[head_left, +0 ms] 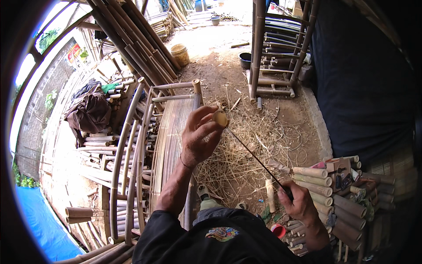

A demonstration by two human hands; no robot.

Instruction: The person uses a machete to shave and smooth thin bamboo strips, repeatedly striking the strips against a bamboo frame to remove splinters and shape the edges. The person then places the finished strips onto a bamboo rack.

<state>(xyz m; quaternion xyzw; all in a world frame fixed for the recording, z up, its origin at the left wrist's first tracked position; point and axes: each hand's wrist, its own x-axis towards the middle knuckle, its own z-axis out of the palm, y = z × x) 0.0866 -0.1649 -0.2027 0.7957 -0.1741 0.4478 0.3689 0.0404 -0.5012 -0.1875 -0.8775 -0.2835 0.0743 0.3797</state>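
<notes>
In front of my chest, my left hand (200, 134) pinches a short bamboo piece (220, 119) whose pale round cut end shows. My right hand (300, 201), lower and to the right, is closed around the dark handle of a long thin tool (255, 156). It looks like a narrow blade or rod; which one I cannot tell. The tool slants up and left, its tip at the lower edge of the bamboo piece. Beneath my left forearm is a bamboo bench (171, 136) with a slatted seat.
Bamboo shavings (246, 149) litter the dirt floor ahead. Cut bamboo tubes (312, 178) are stacked at my right, with a red cup (278, 230) near them. Bamboo poles (132, 39) lean at the back left. A bamboo rack (281, 66) stands back right, beside a dark cloth (360, 88).
</notes>
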